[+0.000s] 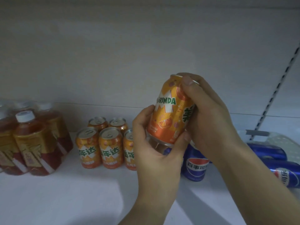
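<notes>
Both hands (left (155, 143), right (209, 114)) hold an orange can (170, 111) tilted above the shelf (81, 192).

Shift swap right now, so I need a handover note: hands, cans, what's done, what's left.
Hands: left hand grips the base of the held can; right hand grips its top and side. It is tilted, above the shelf.
Things: five orange cans stand grouped left of the hands, bottles further left. One blue can stands upright behind the hands, with more blue cans lying at right.
Done: orange group shelved.
Left: probably set the held can beside that group; the blue ones may follow.
</notes>
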`<state>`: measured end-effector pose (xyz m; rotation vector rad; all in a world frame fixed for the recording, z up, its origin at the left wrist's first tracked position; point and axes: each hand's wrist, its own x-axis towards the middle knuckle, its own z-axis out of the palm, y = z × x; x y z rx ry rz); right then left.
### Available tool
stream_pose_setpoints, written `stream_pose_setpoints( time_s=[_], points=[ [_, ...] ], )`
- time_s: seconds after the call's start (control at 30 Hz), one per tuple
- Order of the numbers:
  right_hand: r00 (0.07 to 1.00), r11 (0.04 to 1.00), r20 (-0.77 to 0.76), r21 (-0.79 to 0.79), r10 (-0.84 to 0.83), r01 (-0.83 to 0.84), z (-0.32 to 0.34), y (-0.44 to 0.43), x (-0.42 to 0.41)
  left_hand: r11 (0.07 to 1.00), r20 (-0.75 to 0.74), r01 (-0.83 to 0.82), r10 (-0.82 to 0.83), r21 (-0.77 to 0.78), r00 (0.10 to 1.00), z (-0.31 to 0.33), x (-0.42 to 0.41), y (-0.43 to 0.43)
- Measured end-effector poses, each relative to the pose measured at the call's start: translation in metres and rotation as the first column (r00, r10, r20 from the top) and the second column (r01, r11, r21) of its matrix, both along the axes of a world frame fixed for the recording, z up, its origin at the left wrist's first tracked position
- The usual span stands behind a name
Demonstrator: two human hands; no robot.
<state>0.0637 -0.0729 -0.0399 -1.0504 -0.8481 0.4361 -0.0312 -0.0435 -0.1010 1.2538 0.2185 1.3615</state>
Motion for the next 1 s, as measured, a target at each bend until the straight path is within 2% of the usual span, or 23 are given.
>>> stream_pose_setpoints(
  time_s=[0.2, 0.4, 0.57, 0.63, 0.7, 0.77, 0.87, 0.93, 1.0],
  points=[
    [0.999, 0.999, -0.020, -0.003, 0.039, -0.039, -0.006, 0.010, 0.001, 0.999, -0.023, -0.039, 0.039, 0.015, 0.999, -0.005, 0.001, 0.008],
    [0.998, 0.999, -0.049, 0.033, 0.025, -0.024, -0.008, 0.009, 0.007, 0.999, -0.056, 0.005, -0.003, 0.033, 0.998, -0.010, -0.001, 0.010],
    [0.999, 0.999, -0.006, 0.023, -0.032, 0.032, -0.007, 0.005, 0.006, 0.970, -0.096, -0.159, 0.179, 0.181, 0.979, -0.013, -0.001, 0.009],
    [0.999, 0.999, -0.006, 0.030, -0.042, 0.042, -0.005, 0.001, 0.006, 0.986, -0.094, -0.088, 0.102, 0.145, 0.990, -0.012, -0.001, 0.008],
    [0.999, 0.998, -0.016, 0.051, -0.029, 0.029, -0.002, -0.003, 0.008, 0.993, -0.065, 0.110, -0.107, 0.042, 0.992, -0.009, -0.002, 0.008],
    [0.999, 0.998, -0.042, 0.056, 0.016, -0.013, 0.002, -0.008, 0.010, 0.942, -0.017, 0.320, -0.323, -0.103, 0.946, -0.007, -0.004, 0.008],
    [1.000, 0.999, -0.021, 0.029, -0.017, 0.017, 0.005, -0.012, 0.011, 0.848, -0.003, 0.463, -0.480, -0.257, 0.877, -0.004, -0.006, 0.009],
    [0.998, 0.998, -0.023, 0.034, -0.058, 0.059, 0.006, -0.013, 0.011, 0.851, -0.060, 0.480, -0.502, -0.215, 0.863, -0.005, -0.005, 0.008],
    [0.996, 0.996, -0.052, 0.048, -0.069, 0.071, 0.006, -0.014, 0.012, 0.902, -0.141, 0.419, -0.430, -0.103, 0.892, -0.006, -0.003, 0.008]
  ],
)
